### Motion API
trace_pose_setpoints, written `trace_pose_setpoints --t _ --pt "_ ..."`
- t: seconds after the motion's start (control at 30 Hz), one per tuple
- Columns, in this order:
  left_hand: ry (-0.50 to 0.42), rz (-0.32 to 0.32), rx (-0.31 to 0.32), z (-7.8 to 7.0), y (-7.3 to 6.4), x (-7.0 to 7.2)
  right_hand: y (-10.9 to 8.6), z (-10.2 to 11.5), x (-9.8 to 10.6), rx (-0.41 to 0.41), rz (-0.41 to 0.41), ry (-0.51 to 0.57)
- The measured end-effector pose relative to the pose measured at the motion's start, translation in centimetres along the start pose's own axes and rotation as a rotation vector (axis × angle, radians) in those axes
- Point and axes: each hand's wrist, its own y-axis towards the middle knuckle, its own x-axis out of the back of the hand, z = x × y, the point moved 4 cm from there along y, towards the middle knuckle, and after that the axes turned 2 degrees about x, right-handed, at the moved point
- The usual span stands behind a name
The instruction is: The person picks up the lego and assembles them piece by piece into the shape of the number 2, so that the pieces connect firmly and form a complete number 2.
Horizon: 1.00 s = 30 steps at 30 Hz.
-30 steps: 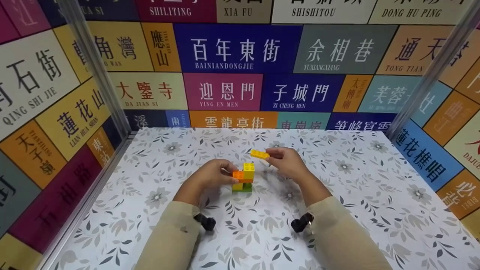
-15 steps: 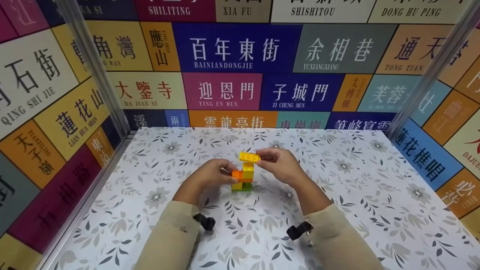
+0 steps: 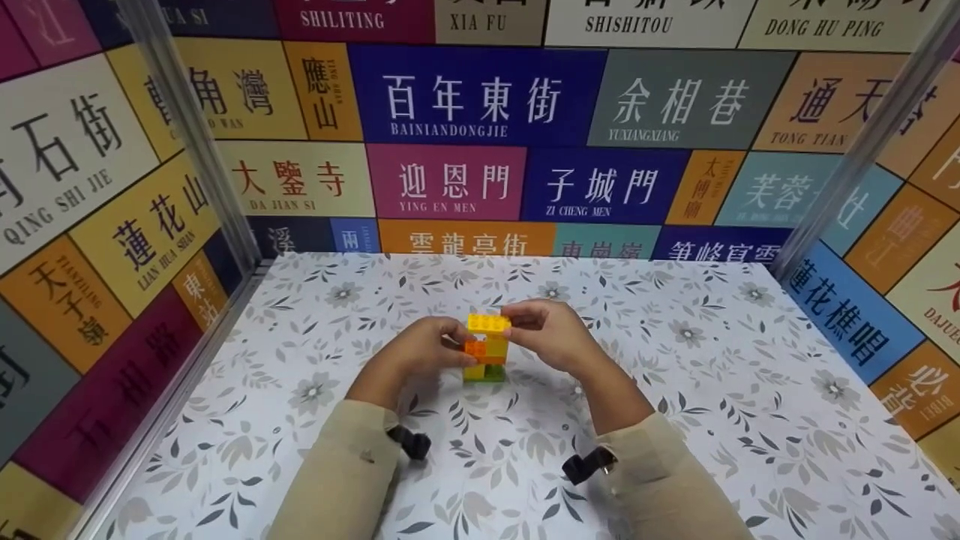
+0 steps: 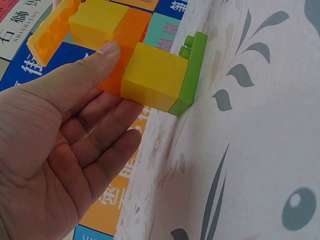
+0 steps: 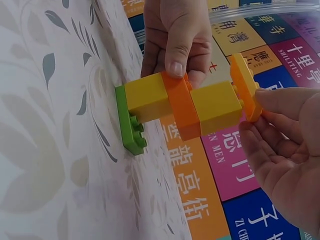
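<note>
In the middle of the table stands a small tower of toy building bricks. A flat green brick (image 5: pixel 128 122) forms its base, with a lower yellow block (image 4: pixel 154 75) on it. Over that lies an orange brick (image 5: pixel 182 107), which carries an upper yellow block (image 5: pixel 216 106) at one end. My left hand (image 3: pixel 429 346) pinches the orange brick, thumb on its side. My right hand (image 3: pixel 553 336) pinches one end of a flat yellow brick (image 3: pixel 488 323) right at the studs of the upper block. In the right wrist view this flat brick looks slightly tilted.
A white tablecloth (image 3: pixel 300 465) with grey leaves and flowers covers the table. Walls of coloured name panels (image 3: pixel 480 97) rise behind it and at both sides. A clear corner strip (image 3: pixel 202 150) runs up at the left. Black wrist cameras (image 3: pixel 589 465) sit at both cuffs.
My right hand has brought the flat yellow brick leftward and down, from beside the tower to its top. My left hand has stayed on the orange brick.
</note>
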Motion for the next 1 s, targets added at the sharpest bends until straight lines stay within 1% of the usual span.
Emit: trace_pose_setpoints --t 0.17,0.27,0.57,0.63,0.87,1.0 --pt "0.025 -0.002 -0.004 0.0 0.0 0.0 -0.1 -0.1 -0.3 -0.020 -0.007 -0.020" --pt "0.025 -0.001 0.001 -0.1 0.0 0.0 -0.2 -0.3 -0.4 -0.031 -0.004 -0.038" --pt "0.009 0.009 0.054 -0.1 0.0 0.1 -0.2 -0.6 -0.9 -0.015 -0.005 -0.080" --pt "0.008 0.010 0.050 0.0 0.0 0.1 -0.2 -0.6 -1.1 -0.013 -0.010 -0.092" --pt "0.003 -0.002 -0.007 0.2 0.1 0.1 -0.2 -0.6 -1.3 -0.029 -0.019 -0.094" --pt "0.008 -0.003 -0.014 0.3 0.2 0.1 -0.1 -0.7 -1.4 -0.034 -0.017 -0.109"
